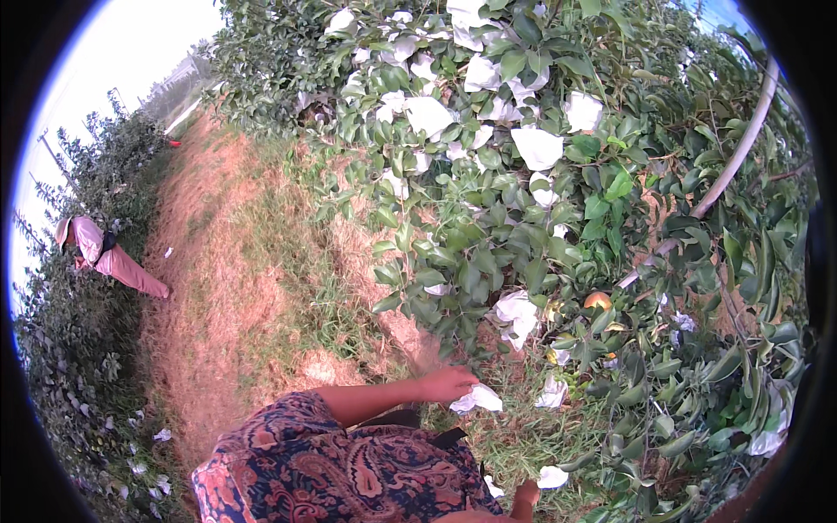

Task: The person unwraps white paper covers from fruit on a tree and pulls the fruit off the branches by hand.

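My left hand reaches out over the grass with its fingers closed on a crumpled white bag. Low in the view, my right hand is partly seen, its fingers beside another white bag; whether it grips that bag is unclear. A second white piece shows on its other side. Ahead of my hands, a leafy fruit tree bears several white bags, with a crumpled one hanging low. Near that bag, an orange-red fruit shows uncovered among the leaves.
A pale, bent branch or pole crosses the foliage at right. On the left runs a dry-grass lane, bordered by another tree row. A person in a hat leans toward that row. White pieces lie about there.
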The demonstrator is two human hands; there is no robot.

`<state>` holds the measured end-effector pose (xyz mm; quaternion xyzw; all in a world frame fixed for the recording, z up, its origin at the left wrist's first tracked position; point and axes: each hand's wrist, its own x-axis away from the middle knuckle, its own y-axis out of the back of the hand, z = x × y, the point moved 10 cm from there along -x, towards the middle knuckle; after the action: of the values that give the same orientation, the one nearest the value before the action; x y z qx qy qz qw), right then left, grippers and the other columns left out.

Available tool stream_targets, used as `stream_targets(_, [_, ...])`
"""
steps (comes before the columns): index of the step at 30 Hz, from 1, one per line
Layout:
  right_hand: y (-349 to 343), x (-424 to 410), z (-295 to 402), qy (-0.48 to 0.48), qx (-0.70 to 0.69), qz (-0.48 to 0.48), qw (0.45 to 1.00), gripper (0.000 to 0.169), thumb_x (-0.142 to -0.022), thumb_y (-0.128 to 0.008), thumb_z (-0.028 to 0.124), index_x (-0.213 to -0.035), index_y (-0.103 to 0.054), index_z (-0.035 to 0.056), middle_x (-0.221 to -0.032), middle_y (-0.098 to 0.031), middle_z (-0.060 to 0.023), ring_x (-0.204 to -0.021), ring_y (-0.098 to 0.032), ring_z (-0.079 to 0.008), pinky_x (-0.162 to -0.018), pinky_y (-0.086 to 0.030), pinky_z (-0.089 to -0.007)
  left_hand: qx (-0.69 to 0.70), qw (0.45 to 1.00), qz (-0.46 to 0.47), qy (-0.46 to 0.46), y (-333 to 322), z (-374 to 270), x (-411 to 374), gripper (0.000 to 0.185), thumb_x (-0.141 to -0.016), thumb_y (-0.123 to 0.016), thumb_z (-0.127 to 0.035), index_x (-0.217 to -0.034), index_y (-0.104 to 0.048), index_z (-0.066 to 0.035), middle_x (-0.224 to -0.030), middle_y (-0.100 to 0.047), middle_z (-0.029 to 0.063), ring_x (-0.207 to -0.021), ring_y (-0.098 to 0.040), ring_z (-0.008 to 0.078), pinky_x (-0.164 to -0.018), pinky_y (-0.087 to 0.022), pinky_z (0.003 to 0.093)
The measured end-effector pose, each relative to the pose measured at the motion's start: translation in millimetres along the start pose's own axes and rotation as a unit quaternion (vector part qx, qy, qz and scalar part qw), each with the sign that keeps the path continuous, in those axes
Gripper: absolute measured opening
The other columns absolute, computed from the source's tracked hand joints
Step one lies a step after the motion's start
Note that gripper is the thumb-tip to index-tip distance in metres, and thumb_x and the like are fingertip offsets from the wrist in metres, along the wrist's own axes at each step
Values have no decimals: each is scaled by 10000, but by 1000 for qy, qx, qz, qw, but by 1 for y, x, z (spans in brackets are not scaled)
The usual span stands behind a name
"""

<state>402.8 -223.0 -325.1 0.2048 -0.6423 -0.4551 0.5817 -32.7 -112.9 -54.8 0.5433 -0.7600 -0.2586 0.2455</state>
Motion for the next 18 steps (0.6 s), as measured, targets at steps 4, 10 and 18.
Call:
stream_targets(4, [17,-10,22,90,-118,-69,986,216,-720,-581,105,-899,-699,85,-936,-677,-145,-887,-653,-310,-764,-522,-408,9,999,12,32,5,-3,3,351,-859,-538,-249,-1160,-575,-72,-1047,-575,176,-990,-559,332,-872,-442,416])
stream_targets(10, [-29,-43,57,103,-98,86,986,137,-758,-548,148,-812,-663,98,-921,-671,-107,-853,-643,-334,-718,-515,-434,17,999,2,39,3,17,13,351,-867,-554,-257,-1179,-576,-96,-1045,-574,179,-960,-577,333,-851,-457,405])
stream_targets(18, [12,-21,111,128,-109,15,986,259,-749,-478,271,-742,-646,74,-823,-659,-164,-768,-626,-370,-721,-467,-475,32,994,32,97,7,43,10,336,-876,-552,-226,-1189,-582,-110,-1011,-589,171,-958,-583,327,-846,-462,396])
